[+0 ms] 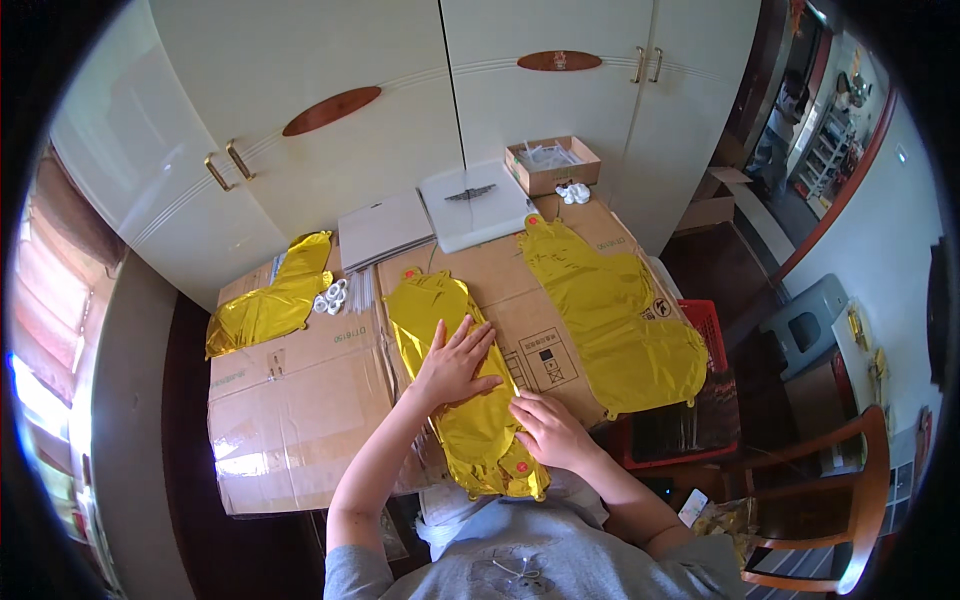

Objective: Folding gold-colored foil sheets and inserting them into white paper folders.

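A folded gold foil balloon (470, 420) lies lengthwise before me on flattened cardboard (300, 410), its lower end close to my body. My left hand (458, 365) rests flat on its upper middle, fingers spread. At the balloon's right edge my right hand (550, 428) is closed, with a thin white stick (517, 392) showing at the fingertips; most of it is hidden. To the right lies a larger flat gold foil balloon (625, 320), and another gold foil balloon (275, 305) is at the far left.
White ribbon rolls (330, 297) and thin white sticks (363, 290) lie near a stack of grey sheets (385, 235). Behind are a white flat case (475, 205) and an open box (553, 165). A red basket (702, 330) and wooden chair (870, 490) stand right.
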A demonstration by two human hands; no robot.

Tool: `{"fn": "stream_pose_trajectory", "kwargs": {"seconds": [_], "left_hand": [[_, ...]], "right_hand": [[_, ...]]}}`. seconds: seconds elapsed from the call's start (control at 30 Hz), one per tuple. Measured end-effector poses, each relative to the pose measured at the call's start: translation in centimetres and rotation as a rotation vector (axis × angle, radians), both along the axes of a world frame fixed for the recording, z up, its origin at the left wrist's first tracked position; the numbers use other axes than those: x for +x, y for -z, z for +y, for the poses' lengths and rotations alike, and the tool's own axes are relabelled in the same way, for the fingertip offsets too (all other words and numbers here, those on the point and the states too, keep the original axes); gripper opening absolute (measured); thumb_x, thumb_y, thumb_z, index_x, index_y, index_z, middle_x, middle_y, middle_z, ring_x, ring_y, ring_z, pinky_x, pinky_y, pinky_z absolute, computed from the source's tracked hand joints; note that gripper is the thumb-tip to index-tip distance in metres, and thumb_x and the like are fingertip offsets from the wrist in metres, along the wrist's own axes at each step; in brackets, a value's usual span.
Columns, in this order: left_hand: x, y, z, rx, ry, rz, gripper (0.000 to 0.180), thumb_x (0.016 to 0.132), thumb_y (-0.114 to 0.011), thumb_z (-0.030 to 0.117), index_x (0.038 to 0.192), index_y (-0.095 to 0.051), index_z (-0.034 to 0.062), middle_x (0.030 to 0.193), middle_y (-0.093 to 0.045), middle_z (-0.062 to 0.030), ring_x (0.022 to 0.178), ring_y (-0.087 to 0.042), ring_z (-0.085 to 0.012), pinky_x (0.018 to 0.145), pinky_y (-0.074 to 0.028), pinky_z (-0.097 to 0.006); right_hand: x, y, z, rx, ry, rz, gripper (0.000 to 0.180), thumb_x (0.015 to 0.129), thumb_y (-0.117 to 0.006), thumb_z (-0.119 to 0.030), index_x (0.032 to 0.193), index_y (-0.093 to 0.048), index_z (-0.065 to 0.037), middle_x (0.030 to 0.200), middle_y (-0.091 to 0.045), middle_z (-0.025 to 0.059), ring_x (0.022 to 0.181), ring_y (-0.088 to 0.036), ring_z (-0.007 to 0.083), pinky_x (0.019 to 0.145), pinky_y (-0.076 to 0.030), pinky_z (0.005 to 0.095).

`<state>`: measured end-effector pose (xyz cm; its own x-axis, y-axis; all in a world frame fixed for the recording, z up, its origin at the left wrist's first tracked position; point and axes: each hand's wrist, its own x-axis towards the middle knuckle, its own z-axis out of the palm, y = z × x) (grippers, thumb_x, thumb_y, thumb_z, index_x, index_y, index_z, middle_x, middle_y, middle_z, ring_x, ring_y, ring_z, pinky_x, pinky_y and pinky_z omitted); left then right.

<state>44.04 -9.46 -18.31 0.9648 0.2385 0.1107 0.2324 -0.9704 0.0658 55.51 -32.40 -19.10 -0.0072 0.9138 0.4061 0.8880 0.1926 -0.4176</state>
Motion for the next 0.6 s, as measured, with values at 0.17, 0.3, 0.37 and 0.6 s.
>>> {"fn": "stream_pose_trajectory", "kwargs": {"seconds": [0.17,0.3,0.37,0.6], "left_hand": [[0.7,-0.3,0.8,-0.016,-0.027,0.009,0.086,0.087,-0.049,0.068,0.150,-0.035,0.0120,0.154,-0.036,-0.0038,0.146,-0.023,-0.0318,0.116,-0.012,-0.063],[1.0,-0.4,1.6,0.004,-0.055,0.024,0.088,0.086,-0.049,0.070,0.150,-0.035,0.0118,0.154,-0.036,-0.0037,0.147,-0.022,-0.0322,0.115,-0.011,-0.064],[1.2,-0.4,2.0,0.027,-0.074,0.030,0.091,0.083,-0.050,0.072,0.150,-0.035,0.0112,0.154,-0.036,-0.0037,0.147,-0.021,-0.0324,0.116,-0.011,-0.063],[2.6,-1.6,3.4,0.031,-0.140,0.101,0.123,0.061,-0.060,0.085,0.149,-0.033,0.0043,0.152,-0.037,-0.0117,0.147,-0.019,-0.0340,0.116,-0.010,-0.063]], "right_hand": [[0.0,-0.1,-0.1,0.007,-0.002,0.006,0.041,0.083,-0.069,-0.016,0.118,-0.060,0.006,0.124,-0.057,0.0176,0.125,-0.050,0.0312,0.107,-0.039,0.0422],[0.0,0.0,0.0,0.000,-0.007,0.013,0.041,0.083,-0.069,-0.015,0.118,-0.060,0.006,0.124,-0.057,0.0176,0.125,-0.050,0.0316,0.107,-0.039,0.0421],[0.0,-0.1,0.0,0.006,-0.011,0.020,0.042,0.083,-0.069,-0.015,0.118,-0.059,0.006,0.124,-0.057,0.0177,0.125,-0.050,0.0318,0.107,-0.039,0.0420],[0.1,0.1,0.0,0.006,-0.009,0.049,0.042,0.082,-0.070,-0.014,0.117,-0.060,0.006,0.124,-0.057,0.0178,0.125,-0.050,0.0322,0.107,-0.040,0.0419]]}}
